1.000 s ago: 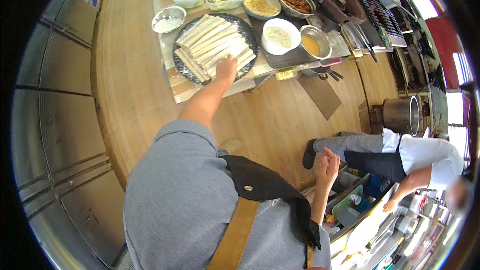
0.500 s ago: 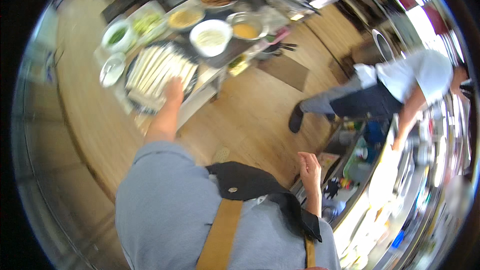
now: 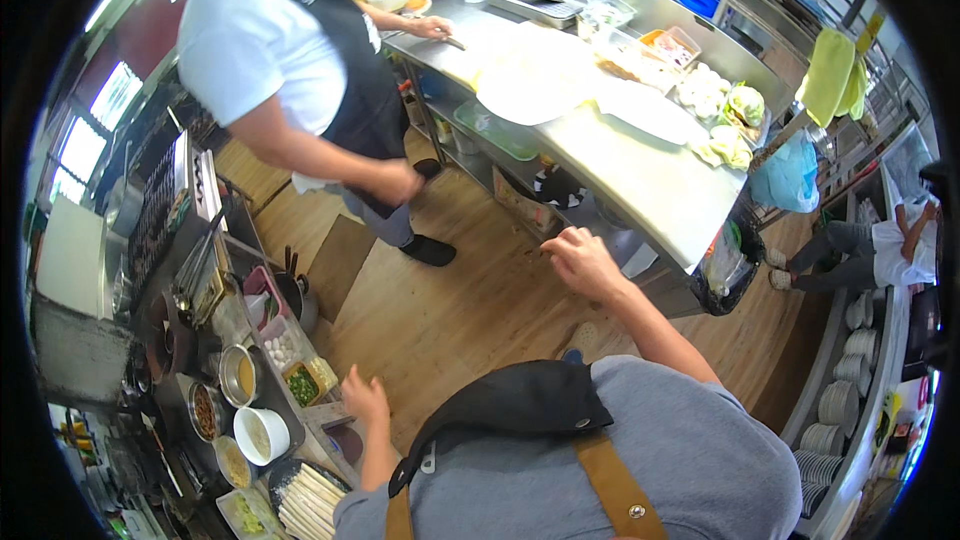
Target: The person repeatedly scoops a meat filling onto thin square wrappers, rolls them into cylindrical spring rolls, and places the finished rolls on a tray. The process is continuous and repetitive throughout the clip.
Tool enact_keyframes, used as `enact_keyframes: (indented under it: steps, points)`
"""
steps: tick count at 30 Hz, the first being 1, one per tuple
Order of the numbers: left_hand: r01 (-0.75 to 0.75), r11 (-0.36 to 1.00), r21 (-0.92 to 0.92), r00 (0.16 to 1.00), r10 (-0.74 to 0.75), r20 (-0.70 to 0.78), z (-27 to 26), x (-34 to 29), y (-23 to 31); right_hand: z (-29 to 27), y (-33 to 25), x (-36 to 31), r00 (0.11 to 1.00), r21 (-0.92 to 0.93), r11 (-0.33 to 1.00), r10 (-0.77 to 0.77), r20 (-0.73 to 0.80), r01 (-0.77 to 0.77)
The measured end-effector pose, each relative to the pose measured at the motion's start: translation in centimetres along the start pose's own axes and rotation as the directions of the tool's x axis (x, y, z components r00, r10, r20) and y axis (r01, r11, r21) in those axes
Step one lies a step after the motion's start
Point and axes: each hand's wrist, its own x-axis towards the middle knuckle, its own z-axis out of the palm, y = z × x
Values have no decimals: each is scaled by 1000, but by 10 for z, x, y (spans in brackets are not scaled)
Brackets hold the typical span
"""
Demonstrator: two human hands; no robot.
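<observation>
My left hand (image 3: 366, 396) is held low at the left, above the floor near the counter. It is empty, with its fingers apart. My right hand (image 3: 583, 262) hovers in front of the steel worktable (image 3: 655, 205), not touching it. Its fingers are loosely bent and nothing shows in them. Beside my left forearm, long pale rolls (image 3: 308, 500) lie side by side on a dark round tray. Close to them stand a white bowl (image 3: 262, 436) of pale filling, a metal pan (image 3: 238, 376) of yellow liquid and a container (image 3: 302, 383) of chopped greens.
A co-worker (image 3: 290, 70) in a dark apron stands at the far left of the worktable, one hand on its edge. Lettuce heads (image 3: 735, 120) and tubs sit at its right end. A blue bag (image 3: 785, 175) hangs there. Stacked plates (image 3: 840, 403) line a right-hand shelf. Another person (image 3: 900, 245) is farther right.
My view has swung right, from the counter to the worktable. My left hand has come away from the pale rolls, and my right hand now reaches forward near the worktable.
</observation>
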Motion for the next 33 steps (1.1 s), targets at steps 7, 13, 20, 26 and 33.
enact_keyframes:
  steps: [7,13,20,26,33]
  points:
    - [-530,697,-482,846,472,-248,37,88,290,-68,268,-76,900,351,908,334,-279,-228]
    - [-551,740,-385,813,581,-47,11,52,427,-117,394,-75,815,148,825,563,-140,-545]
    - [-633,606,-482,756,617,-218,35,31,477,-106,414,-82,833,12,864,489,-258,-503]
    - [-621,548,-560,762,589,-268,-5,72,544,-91,397,-73,787,230,855,518,-335,-465]
    - [-658,556,-507,720,661,-210,-18,206,679,-103,390,-74,731,293,876,482,-483,-384]
